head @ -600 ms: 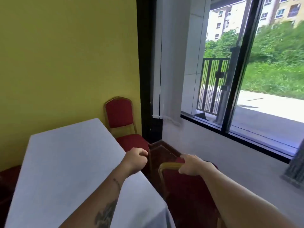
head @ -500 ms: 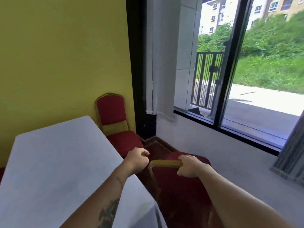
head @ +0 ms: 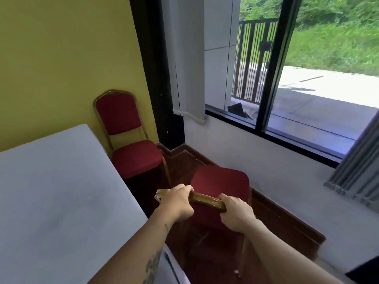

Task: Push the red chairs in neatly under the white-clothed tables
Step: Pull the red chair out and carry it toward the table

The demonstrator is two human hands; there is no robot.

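Red chairs are the job, and two show beside the white-clothed desk (head: 57,191) that fills the left of the view. Past its far corner, one red chair (head: 127,140) stands against the yellow wall (head: 61,58), its seat wholly clear of the cloth and not yet pushed in. Nearer, the second red chair (head: 220,187) faces away from the person, just beside the desk's right edge, with the window (head: 307,78) further right. The left hand (head: 177,203) is wrapped around the left end of its gold top rail (head: 205,198); the right hand (head: 235,212) is closed around the right end. The step in hand looks like repositioning this chair. Next it likely needs turning toward the desk, then a straight push under the cloth.
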